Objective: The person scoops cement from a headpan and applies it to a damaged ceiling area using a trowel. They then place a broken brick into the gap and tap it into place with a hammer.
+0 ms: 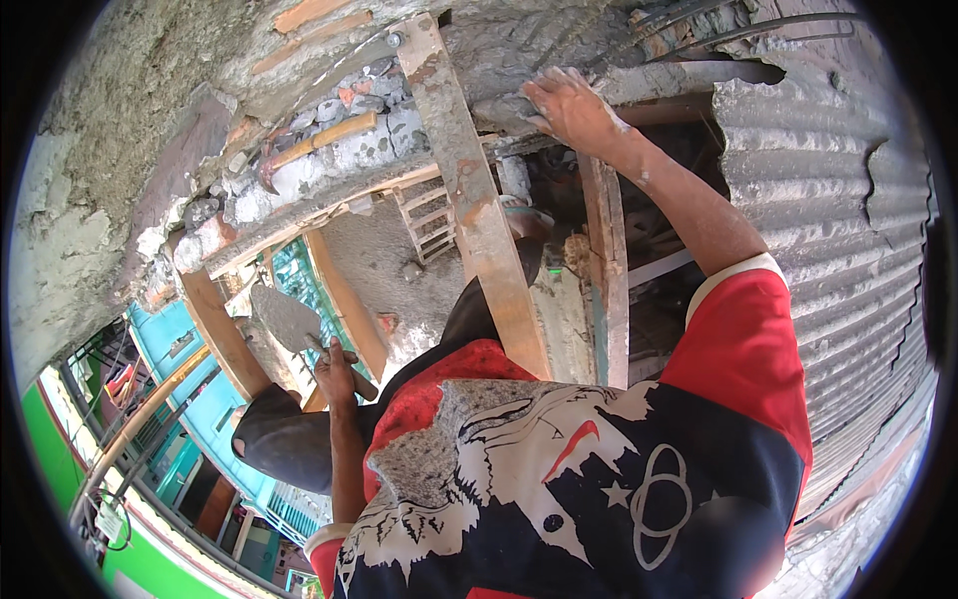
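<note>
The left hand (334, 371) is clenching a trowel (284, 317) at lower left while the right hand (569, 108), open, is pressing the crumbling concrete beam (559, 50) at top, where loose chunks could fall.

Right hand (571, 108) up on concrete ledge (639, 85) w/ rebar (718, 35) just right of it, left hand (334, 374) lower left holding trowel (284, 317), wooden plank (477, 200) btwn hands, corrugated sheet (828, 200) at far right.

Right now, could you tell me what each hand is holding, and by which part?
The left hand grips a trowel by its handle, blade up. The right hand holds nothing; its palm is pressed against the rough concrete edge overhead.
</note>
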{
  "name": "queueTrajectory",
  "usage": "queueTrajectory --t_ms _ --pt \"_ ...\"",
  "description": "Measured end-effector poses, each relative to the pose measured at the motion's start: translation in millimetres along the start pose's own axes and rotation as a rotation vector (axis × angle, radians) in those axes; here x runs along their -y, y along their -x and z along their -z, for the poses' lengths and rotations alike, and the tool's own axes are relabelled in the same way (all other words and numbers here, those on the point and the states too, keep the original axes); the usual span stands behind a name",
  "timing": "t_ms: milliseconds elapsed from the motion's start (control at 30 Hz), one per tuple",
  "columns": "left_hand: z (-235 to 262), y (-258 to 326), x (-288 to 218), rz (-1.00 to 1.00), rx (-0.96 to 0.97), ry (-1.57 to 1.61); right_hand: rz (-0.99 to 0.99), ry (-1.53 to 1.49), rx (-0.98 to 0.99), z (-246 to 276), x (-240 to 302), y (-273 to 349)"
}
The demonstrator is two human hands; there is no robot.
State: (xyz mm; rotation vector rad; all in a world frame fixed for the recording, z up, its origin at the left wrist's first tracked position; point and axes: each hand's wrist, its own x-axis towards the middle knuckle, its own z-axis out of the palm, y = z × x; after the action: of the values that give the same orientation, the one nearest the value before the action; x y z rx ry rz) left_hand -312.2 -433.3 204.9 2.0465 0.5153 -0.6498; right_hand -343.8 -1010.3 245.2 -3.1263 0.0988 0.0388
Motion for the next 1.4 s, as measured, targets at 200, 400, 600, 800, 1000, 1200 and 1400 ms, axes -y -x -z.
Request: queueTrajectory --t_ms 200,400,600,800,1000,1200,1400 --pt "7 1 1 0.01 0.001 -0.091 -0.002 0.06 0.051 9 6 -1" --pt "4 2 2 0.013 -0.01 -0.011 0.019 0.031 0.083 9 3 -2" --pt "0 7 -4 -0.034 -0.001 -0.016 0.103 0.147 0.003 7 4 4" --pt "4 1 1 0.012 0.006 -0.025 0.017 0.065 0.009 12 7 9" --pt "1 7 -5 -0.008 0.007 -0.066 0.048 0.03 -0.147 11 8 7" --pt "3 0 4 0.013 0.021 -0.024 0.019 0.016 -0.157 4 4 1" --pt "1 0 3 -0.018 0.006 -0.056 -0.056 -0.006 -0.021 3 4 -1"
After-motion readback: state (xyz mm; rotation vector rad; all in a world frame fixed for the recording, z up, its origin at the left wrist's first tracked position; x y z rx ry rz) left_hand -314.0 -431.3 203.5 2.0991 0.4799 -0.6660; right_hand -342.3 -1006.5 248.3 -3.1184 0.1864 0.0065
